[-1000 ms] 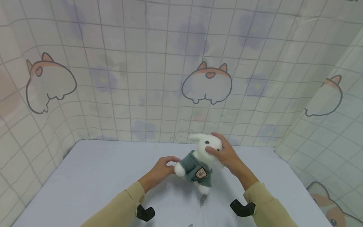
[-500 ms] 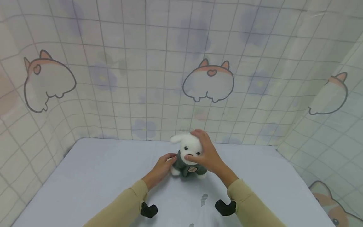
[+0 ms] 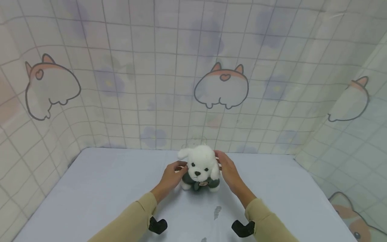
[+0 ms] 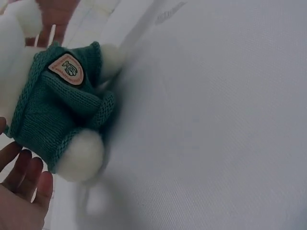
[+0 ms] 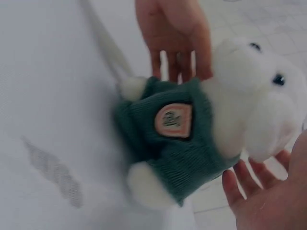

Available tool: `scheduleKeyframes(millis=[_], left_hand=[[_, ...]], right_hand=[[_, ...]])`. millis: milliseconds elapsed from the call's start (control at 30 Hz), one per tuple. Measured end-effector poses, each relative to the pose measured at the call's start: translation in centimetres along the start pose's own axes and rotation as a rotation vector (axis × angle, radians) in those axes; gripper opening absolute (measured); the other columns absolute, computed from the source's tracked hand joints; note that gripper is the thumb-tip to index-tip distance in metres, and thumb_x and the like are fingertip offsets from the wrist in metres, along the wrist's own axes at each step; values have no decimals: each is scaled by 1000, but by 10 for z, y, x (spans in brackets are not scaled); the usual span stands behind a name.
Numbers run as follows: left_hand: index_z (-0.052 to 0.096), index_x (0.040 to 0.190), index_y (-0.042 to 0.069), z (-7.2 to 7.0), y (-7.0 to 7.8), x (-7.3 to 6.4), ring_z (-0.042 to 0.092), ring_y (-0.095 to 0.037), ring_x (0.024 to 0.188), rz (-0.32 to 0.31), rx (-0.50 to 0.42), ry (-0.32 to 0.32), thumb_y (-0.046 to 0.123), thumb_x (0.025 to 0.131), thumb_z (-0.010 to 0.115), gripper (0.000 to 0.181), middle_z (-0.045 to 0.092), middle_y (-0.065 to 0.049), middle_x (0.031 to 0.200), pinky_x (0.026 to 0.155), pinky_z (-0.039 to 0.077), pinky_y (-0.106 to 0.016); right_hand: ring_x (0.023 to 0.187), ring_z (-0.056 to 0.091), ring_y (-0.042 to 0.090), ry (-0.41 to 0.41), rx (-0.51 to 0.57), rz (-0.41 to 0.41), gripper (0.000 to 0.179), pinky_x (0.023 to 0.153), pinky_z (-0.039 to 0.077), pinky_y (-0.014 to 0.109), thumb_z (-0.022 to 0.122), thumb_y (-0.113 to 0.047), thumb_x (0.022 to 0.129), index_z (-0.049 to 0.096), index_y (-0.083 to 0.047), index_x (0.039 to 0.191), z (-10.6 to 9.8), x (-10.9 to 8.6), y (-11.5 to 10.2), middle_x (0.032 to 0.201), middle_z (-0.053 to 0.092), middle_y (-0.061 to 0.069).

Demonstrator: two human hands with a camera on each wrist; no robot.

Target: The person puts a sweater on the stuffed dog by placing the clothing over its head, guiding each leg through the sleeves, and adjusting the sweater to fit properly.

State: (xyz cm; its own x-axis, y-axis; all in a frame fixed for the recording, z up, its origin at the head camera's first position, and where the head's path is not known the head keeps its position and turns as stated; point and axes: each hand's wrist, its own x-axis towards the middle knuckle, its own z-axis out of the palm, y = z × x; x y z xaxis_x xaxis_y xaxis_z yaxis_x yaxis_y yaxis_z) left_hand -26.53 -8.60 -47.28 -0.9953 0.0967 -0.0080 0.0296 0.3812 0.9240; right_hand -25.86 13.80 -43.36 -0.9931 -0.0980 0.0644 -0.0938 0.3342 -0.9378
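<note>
A white plush dog in a green knitted sweater sits upright on the white table, facing me. A pink-bordered badge is on the sweater's front. My left hand is at the dog's side, its fingertips touching the sweater near the shoulder, fingers loosely bent. On the other side, my right hand stands beside the head, with relaxed fingers close to the hanging ear. Neither hand is wrapped round the dog. The dog's back is hidden.
Behind the table hangs a checked curtain printed with corgi drawings, and it runs along both sides. A grey mark lies on the tabletop in front of the dog. Black wrist mounts sit at the sleeves.
The dog, tilted and held by its head in the right hand, has moved left and down to sit upright. The right hand has let go of the head and slid to its side.
</note>
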Motion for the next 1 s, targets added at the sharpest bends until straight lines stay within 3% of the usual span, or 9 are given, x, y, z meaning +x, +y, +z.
scheduleKeyframes(millis=[167,267,367,567,767,900,1000], left_hand=[[61,118,5,4,6,-1,61,-15,79,-8,20,48,22,94,58,29,67,-8,98,67,53,-26],[58,120,2,7,10,-1,59,-12,61,-27,35,35,20,94,56,32,67,-9,85,56,51,-25],[56,120,1,9,13,-1,57,-12,53,-38,53,25,18,91,56,33,67,-8,81,52,49,-25],[60,112,0,9,18,0,59,-12,49,-41,-10,84,6,82,57,30,67,-8,73,50,52,-25],[65,103,0,6,28,0,64,-11,54,-32,-239,148,8,90,60,17,68,-7,72,57,57,-26],[65,103,-2,5,32,0,66,-10,57,-45,-363,148,7,91,62,15,64,-5,72,63,59,-26],[63,106,-3,7,33,0,66,-11,60,-43,-400,120,4,91,60,16,63,-4,74,68,59,-26]], right_hand=[[97,61,18,59,-123,182,33,78,55,30,50,-25,97,60,-11,124,7,0,19,115,64,8],[85,61,17,54,-199,186,34,67,53,26,58,-16,85,62,-7,117,9,-1,22,102,65,9],[79,61,15,69,-245,145,33,63,53,26,62,-10,80,63,-5,112,10,-1,22,93,66,8],[60,61,15,77,-240,96,31,55,52,24,61,-1,77,63,-2,108,8,-1,13,77,66,6],[54,61,13,163,-124,100,26,53,53,24,53,3,83,64,1,107,4,0,3,75,62,9],[54,61,12,178,-50,136,28,54,54,24,51,5,86,62,1,111,1,1,3,78,64,10],[56,61,13,148,24,160,29,56,55,25,49,4,87,59,2,114,1,0,2,77,66,11]])
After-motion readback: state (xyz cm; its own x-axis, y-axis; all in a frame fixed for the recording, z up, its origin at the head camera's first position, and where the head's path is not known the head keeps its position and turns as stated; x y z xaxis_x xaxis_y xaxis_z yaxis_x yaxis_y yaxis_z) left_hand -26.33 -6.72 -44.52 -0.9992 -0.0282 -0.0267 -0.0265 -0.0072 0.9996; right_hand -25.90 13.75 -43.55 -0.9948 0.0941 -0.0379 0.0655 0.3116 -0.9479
